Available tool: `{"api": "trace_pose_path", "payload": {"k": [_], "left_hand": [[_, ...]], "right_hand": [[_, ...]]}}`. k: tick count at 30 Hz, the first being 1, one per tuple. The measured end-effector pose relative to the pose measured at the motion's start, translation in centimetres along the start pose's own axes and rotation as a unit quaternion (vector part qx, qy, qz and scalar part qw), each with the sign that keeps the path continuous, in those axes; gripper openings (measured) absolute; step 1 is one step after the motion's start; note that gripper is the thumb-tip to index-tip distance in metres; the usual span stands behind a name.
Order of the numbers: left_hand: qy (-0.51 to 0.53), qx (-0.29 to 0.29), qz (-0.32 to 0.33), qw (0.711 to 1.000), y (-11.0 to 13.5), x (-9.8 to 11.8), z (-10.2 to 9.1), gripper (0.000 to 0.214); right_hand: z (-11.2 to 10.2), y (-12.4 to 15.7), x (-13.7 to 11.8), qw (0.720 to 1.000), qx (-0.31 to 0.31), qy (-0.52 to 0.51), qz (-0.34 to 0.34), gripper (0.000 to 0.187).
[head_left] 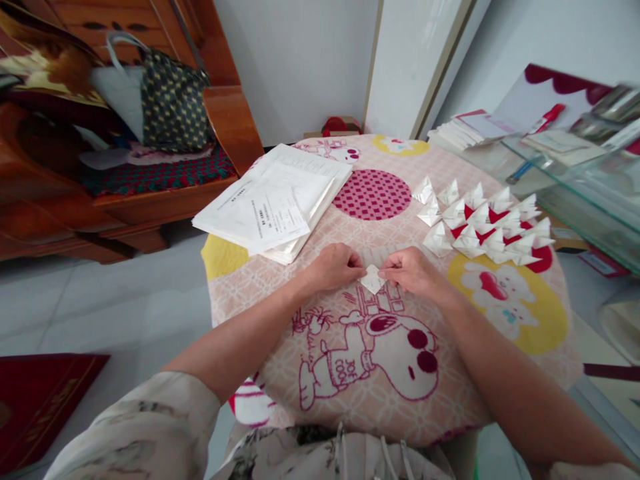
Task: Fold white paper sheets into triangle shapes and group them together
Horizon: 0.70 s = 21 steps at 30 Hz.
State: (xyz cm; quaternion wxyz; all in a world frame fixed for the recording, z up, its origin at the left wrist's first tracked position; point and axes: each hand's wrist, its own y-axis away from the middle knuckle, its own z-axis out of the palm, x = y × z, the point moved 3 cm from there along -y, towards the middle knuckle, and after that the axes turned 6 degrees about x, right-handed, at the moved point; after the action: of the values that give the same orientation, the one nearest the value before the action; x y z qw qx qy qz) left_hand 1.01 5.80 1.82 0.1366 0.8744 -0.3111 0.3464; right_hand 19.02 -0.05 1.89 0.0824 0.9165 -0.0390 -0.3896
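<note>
The left hand (336, 267) and the right hand (413, 272) meet over the middle of the round surface (380, 233), a little toward its near edge, with a small folded paper (373, 281) between them. Each hand is closed in a pinch, thumb and fingertips gripping one upper side of the paper, whose lowest corner points at the near edge. The step in hand looks like folding or creasing this small piece; how many layers it has (they are too small to make out) I cannot tell. The next move seems to call for light, even pressure from both hands, keeping the sides matched while a crease is pressed flat. Toward the far left edge lies a stack of paper sheets (280, 193), its top sheets slightly askew. Near the far right edge, well apart from that stack, pointed paper pieces (469, 241) stand in close rows, and beyond that edge is a glass shelf (583, 183).
</note>
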Motion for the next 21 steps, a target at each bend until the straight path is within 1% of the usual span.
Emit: {"api": "trace_pose_path", "payload": {"k": [4,7,14,21], "left_hand": [[-0.007,-0.014,-0.030,0.999,-0.50,-0.08,-0.10,0.017],[-0.015,-0.007,-0.046,0.999,-0.53,-0.15,-0.02,0.015],[-0.035,0.016,-0.039,0.999,-0.41,0.01,0.25,0.012],[-0.054,0.044,-0.042,0.997,-0.05,0.19,0.68,0.007]], "right_hand": [[0.11,-0.11,-0.20,1.000,0.022,-0.002,0.016,0.021],[0.24,-0.25,-0.16,0.999,0.035,-0.016,0.007,0.022],[0.52,-0.32,0.24,0.999,0.048,-0.016,0.002,0.020],[0.58,-0.26,0.01,0.997,0.082,0.004,-0.005,0.017]]}}
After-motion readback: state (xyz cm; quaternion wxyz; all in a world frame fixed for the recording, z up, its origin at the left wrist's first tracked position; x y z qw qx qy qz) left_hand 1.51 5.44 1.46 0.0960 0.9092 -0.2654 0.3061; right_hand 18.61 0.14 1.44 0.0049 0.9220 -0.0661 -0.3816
